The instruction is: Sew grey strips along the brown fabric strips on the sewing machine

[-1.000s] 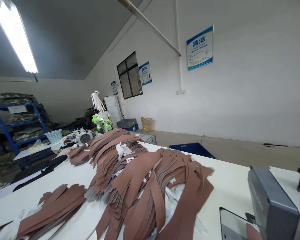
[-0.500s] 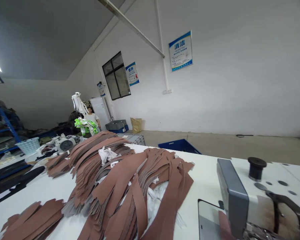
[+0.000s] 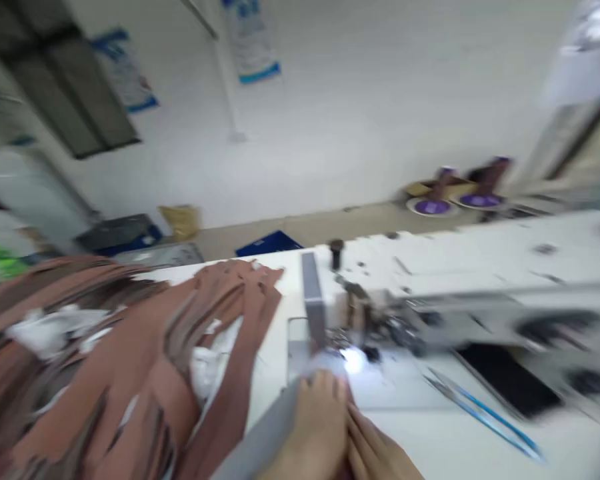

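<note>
Both hands are together at the bottom centre, in front of the sewing machine [image 3: 460,273], and blurred by motion. My left hand [image 3: 313,427] is closed on a fabric strip [image 3: 263,433], its grey side showing at the left. Close against it, my right hand [image 3: 377,450] has its fingers pressed together, with some brown of the strip visible between the hands. My fingertips are just below the machine's lit needle area [image 3: 353,360]. Left of my hands lies a large pile of reddish-brown strips [image 3: 145,347] with grey backs.
A pair of blue tweezers [image 3: 485,413] and a dark phone-like slab [image 3: 507,380] lie right of my hands. A dark spool [image 3: 336,253] stands on the machine. Beyond are a blue bin [image 3: 269,244] and purple thread cones [image 3: 433,205] by the wall.
The view has swung right and down, bringing the whole sewing machine and both my hands into sight. The strip pile now appears further left.
</note>
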`<state>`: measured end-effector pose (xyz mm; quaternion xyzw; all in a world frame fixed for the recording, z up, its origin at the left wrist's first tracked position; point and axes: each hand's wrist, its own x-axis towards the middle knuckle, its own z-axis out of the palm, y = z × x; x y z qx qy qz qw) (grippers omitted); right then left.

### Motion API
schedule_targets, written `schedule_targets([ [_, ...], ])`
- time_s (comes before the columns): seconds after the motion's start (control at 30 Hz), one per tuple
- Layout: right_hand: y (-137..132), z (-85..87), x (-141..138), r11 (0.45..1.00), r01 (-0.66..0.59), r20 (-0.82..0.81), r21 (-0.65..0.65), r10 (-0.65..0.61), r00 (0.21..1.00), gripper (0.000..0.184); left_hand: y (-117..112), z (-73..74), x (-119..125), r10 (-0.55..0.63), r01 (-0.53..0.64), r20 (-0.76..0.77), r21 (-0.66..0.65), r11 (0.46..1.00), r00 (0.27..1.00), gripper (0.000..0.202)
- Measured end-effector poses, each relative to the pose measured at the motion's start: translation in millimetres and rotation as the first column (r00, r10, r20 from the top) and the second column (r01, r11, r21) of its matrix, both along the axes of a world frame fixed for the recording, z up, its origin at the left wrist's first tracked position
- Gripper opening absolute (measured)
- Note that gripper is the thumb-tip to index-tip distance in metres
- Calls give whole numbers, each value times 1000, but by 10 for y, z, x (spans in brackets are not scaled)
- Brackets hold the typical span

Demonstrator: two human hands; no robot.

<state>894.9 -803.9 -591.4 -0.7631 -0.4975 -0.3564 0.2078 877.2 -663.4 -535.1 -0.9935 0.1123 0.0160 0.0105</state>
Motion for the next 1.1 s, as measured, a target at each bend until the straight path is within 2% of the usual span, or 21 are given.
schedule_targets([
  [0.03,-58,6,-91,994,31,-11,-105,-32,999,38,-6,18,5,66,-65,-26,20,998,998,39],
  [0.07,-89,25,-146,982,26,4,-186,-26,1000,34,-7,41,18,83,-81,-43,53,995,996,43],
  [0.17,-104,97,-135,950,29,12,-310,-26,1000,29,1,113,60,49,-38,-66,165,986,997,48],
  [0.3,-102,136,-74,952,42,63,-304,-24,998,26,-12,135,46,0,15,-63,245,970,998,45],
  [0.47,-99,107,-84,956,25,69,-294,-5,998,26,-50,88,43,3,9,-41,281,960,999,43],
  [1.1,-61,53,-10,950,25,68,-312,-4,998,26,-82,68,148,-2,5,-12,296,955,1000,43],
])
